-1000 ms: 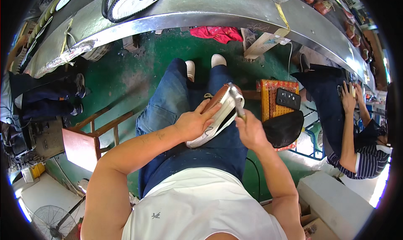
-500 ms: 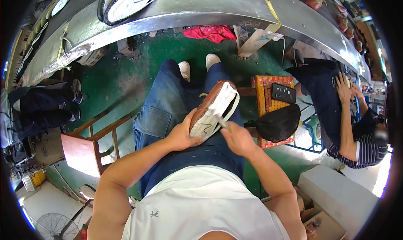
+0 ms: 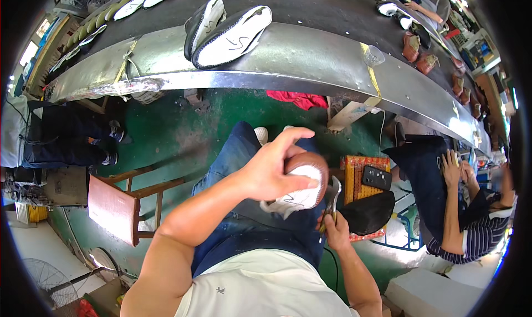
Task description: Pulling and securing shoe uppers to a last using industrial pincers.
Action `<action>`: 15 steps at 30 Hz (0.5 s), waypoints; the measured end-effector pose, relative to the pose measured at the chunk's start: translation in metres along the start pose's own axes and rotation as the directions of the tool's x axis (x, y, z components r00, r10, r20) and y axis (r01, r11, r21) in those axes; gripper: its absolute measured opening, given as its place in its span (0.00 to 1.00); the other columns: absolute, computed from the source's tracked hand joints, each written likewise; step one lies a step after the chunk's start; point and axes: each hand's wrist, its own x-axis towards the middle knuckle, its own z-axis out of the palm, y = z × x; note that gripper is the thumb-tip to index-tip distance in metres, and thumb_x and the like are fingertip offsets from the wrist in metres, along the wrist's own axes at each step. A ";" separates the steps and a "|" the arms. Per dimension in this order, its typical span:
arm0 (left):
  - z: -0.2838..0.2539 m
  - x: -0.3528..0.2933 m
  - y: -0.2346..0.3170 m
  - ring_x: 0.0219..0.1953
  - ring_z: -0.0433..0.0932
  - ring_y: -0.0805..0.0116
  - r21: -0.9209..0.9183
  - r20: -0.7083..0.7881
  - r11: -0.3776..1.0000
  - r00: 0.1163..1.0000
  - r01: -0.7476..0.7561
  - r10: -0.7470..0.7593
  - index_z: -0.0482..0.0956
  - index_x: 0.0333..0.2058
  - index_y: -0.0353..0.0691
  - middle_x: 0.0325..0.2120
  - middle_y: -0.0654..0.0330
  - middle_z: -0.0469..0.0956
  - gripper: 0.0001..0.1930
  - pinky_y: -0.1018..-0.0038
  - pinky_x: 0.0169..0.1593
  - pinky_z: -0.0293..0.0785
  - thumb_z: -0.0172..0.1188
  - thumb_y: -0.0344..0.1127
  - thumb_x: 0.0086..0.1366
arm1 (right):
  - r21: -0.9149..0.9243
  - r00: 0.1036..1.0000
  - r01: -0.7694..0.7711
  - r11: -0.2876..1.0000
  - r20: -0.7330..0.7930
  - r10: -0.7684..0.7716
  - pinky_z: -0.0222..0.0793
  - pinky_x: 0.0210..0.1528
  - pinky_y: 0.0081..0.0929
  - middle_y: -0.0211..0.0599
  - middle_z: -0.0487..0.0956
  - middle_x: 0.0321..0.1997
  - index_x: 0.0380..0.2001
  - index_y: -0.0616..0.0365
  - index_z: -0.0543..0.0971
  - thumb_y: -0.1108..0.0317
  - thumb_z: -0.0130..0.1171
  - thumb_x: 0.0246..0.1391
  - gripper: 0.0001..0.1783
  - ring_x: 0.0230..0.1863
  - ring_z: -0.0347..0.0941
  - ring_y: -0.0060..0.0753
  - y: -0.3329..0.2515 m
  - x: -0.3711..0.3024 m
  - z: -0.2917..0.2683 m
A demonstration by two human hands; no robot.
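A brown shoe upper with white sole side (image 3: 301, 198) is raised over my lap, its rounded end toward the right. My left hand (image 3: 271, 170) holds it from the left, thumb across the white face and forefinger stretched out beyond it. A dark squiggle marks the white part. Low beside it, my right hand (image 3: 336, 231) is closed round the handle of a metal hand tool with a curved head (image 3: 333, 195). The tool's head comes close to the shoe's right side; whether they touch I cannot tell.
Ahead runs a metal-edged conveyor bench (image 3: 310, 56) bearing a pair of white-bottomed shoes (image 3: 230, 39) and brown shoes (image 3: 426, 63). A stool (image 3: 366, 178) at right carries a phone (image 3: 377, 177) and black pouch (image 3: 368, 212). A wooden chair (image 3: 113, 209) stands left; a co-worker (image 3: 451, 200) sits right.
The view has tipped up, showing more of the bench. My left hand has lifted and turned the shoe, rounded end now rightward. My right hand has dropped away from its white face with the tool.
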 end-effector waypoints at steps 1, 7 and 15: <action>0.004 0.018 -0.003 0.46 0.81 0.67 0.142 -0.061 0.978 0.987 0.155 -0.148 0.59 0.65 0.39 0.45 0.48 0.82 0.42 0.70 0.50 0.77 0.75 0.33 0.57 | -0.131 1.000 0.024 0.991 0.012 -0.023 0.75 0.38 0.26 0.38 0.80 0.35 0.46 0.68 0.75 0.62 0.51 0.69 0.16 0.33 0.78 0.26 0.002 -0.001 -0.002; -0.006 -0.009 -0.164 0.57 0.79 0.49 0.398 -0.033 0.860 0.942 0.320 -0.335 0.72 0.60 0.27 0.54 0.41 0.78 0.41 0.63 0.59 0.74 0.71 0.53 0.57 | -0.349 0.988 -0.002 0.937 0.143 0.055 0.73 0.39 0.31 0.38 0.81 0.32 0.45 0.60 0.77 0.67 0.58 0.62 0.11 0.34 0.79 0.30 -0.023 -0.001 0.005; 0.021 -0.038 -0.143 0.30 0.82 0.40 0.778 -0.299 0.519 0.936 0.353 -0.189 0.83 0.36 0.35 0.26 0.43 0.82 0.13 0.50 0.39 0.79 0.56 0.39 0.69 | -0.486 0.905 0.203 0.850 0.424 0.026 0.70 0.44 0.38 0.49 0.75 0.33 0.43 0.62 0.73 0.66 0.57 0.62 0.11 0.37 0.75 0.49 -0.058 0.020 0.011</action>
